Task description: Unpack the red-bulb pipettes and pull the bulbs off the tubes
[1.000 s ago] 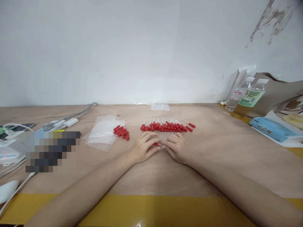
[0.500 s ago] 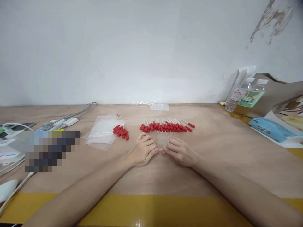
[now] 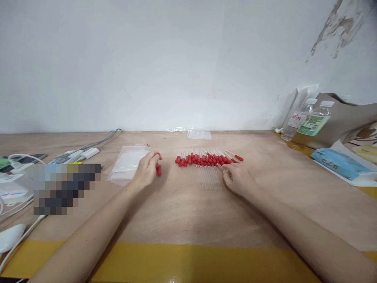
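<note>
My left hand [image 3: 147,168] is over the small pile of loose red rubber bulbs [image 3: 158,169], fingers curled, with a red bulb at its fingertips. The hand hides most of the pile. My right hand [image 3: 237,177] is closed on a thin clear glass tube [image 3: 221,168] that points up and left. Beside it, a row of bare glass tubes [image 3: 208,179] lies side by side on the table. Just behind them is a row of glass droppers [image 3: 203,159] with red bulbs toward me and their clear stems pointing to the wall.
Clear plastic bags [image 3: 125,163] lie left of the bulbs, and another small bag [image 3: 199,135] lies by the wall. Cables and a power strip [image 3: 73,155] are at left. Two bottles [image 3: 313,122] and a blue tissue pack [image 3: 335,159] stand at right.
My hands have moved apart from the middle. The left went left to the red bulbs; the right shifted right and up with a glass tube. More of the bare tubes shows now.
</note>
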`<state>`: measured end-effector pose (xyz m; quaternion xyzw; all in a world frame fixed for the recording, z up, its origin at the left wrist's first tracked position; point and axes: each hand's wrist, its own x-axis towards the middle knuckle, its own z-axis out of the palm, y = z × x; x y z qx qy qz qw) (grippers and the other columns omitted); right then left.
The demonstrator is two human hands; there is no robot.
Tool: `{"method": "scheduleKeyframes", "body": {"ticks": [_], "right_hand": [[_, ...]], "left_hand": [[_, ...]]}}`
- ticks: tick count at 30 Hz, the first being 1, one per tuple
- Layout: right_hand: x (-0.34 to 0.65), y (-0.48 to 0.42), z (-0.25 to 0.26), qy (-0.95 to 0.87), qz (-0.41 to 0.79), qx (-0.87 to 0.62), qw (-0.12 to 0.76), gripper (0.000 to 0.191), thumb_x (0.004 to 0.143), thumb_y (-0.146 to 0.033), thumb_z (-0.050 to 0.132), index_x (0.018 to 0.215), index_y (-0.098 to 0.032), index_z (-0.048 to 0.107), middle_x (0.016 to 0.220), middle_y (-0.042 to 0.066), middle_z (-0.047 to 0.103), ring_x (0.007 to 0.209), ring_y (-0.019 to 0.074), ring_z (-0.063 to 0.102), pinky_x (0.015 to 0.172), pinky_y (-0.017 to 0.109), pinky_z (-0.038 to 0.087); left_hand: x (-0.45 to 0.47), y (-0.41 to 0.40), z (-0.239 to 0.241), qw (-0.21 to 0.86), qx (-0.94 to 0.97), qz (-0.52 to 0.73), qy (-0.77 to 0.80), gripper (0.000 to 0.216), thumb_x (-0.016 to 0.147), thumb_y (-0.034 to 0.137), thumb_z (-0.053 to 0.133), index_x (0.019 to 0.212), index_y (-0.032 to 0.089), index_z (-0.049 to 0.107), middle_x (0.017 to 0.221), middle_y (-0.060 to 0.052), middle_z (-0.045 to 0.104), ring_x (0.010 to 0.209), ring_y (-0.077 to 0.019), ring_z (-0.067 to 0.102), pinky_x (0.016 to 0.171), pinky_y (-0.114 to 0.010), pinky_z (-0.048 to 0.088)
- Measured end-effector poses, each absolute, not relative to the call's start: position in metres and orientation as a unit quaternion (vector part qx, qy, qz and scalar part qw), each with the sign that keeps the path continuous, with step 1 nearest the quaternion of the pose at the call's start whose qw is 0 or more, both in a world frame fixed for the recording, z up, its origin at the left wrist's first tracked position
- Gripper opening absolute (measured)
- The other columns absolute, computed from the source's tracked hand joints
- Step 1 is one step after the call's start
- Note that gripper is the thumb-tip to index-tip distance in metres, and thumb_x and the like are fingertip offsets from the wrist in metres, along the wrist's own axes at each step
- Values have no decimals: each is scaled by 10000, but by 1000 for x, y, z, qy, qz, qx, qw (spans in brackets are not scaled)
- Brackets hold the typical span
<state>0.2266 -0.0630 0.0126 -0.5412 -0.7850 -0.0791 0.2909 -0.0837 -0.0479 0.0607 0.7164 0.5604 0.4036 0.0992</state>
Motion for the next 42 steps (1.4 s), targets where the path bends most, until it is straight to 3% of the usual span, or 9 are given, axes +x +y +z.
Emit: {"method": "scheduleKeyframes", "body": {"ticks": [4, 8, 14, 20, 25, 28, 32, 36, 42], "right_hand": [[224, -63, 10, -741, 14, -611, 276, 215, 701, -119, 463, 877, -150, 583, 664, 41, 610, 598, 166, 547, 550, 258, 368], [221, -60, 6, -737, 61, -609, 287, 201, 673, -118, 484, 839, -157, 589, 637, 27, 608, 576, 151, 541, 542, 246, 363], [215, -61, 8, -729, 37, -631, 262, 201, 707, -176, 492, 865, -177, 615, 664, 34, 630, 610, 174, 560, 558, 270, 337], [212, -64, 11, -727, 28, -640, 247, 221, 726, -187, 495, 904, -183, 627, 679, 33, 638, 623, 181, 569, 572, 280, 333], [212, -63, 10, -726, 30, -632, 269, 191, 783, -268, 484, 873, -192, 635, 683, 36, 641, 608, 174, 567, 574, 280, 338], [212, -63, 11, -722, 38, -630, 282, 232, 824, -334, 445, 839, -195, 631, 701, 43, 648, 643, 186, 576, 581, 282, 336], [213, -62, 13, -717, 58, -636, 278, 300, 848, -346, 391, 703, -183, 598, 640, 35, 623, 602, 169, 553, 545, 262, 309], [214, -61, 13, -711, 80, -636, 289, 321, 846, -358, 375, 659, -185, 570, 612, 19, 600, 583, 153, 532, 528, 246, 293], [220, -53, 2, -706, 111, -618, 328, 351, 839, -382, 350, 613, -185, 532, 559, 8, 563, 536, 137, 503, 513, 236, 308]], "left_hand": [[-123, -18, 58, 83, 653, 410, 632, 329, 785, 347, 356, 893, 170, 611, 870, -26, 630, 843, -191, 557, 743, -283, 413], [-150, 2, 46, 47, 636, 353, 685, 369, 736, 373, 435, 928, 145, 651, 856, -50, 660, 818, -204, 580, 740, -273, 428], [-145, 3, 40, 7, 622, 342, 704, 368, 682, 378, 538, 987, 184, 609, 787, -31, 632, 689, -174, 574, 636, -262, 419], [-138, 5, 39, -6, 633, 325, 703, 280, 707, 406, 531, 853, 186, 621, 799, -34, 651, 677, -174, 569, 627, -258, 398], [-142, 8, 40, -11, 615, 336, 713, 421, 825, 475, 343, 864, 168, 628, 850, -75, 663, 792, -216, 583, 668, -275, 394], [-140, 5, 42, -78, 613, 368, 695, 409, 857, 414, 296, 872, 158, 615, 858, -85, 653, 833, -224, 569, 722, -299, 393], [-117, -8, 45, -162, 679, 402, 592, 269, 831, 346, 391, 836, 167, 593, 882, -74, 630, 893, -217, 537, 831, -323, 370], [-79, -23, 44, -143, 781, 329, 512, 204, 800, 352, 461, 804, 190, 585, 873, -59, 621, 889, -221, 524, 843, -347, 363], [-43, -12, 42, -128, 766, 212, 594, 335, 829, 455, 386, 774, 175, 562, 811, -100, 611, 854, -270, 531, 736, -383, 381]]}}
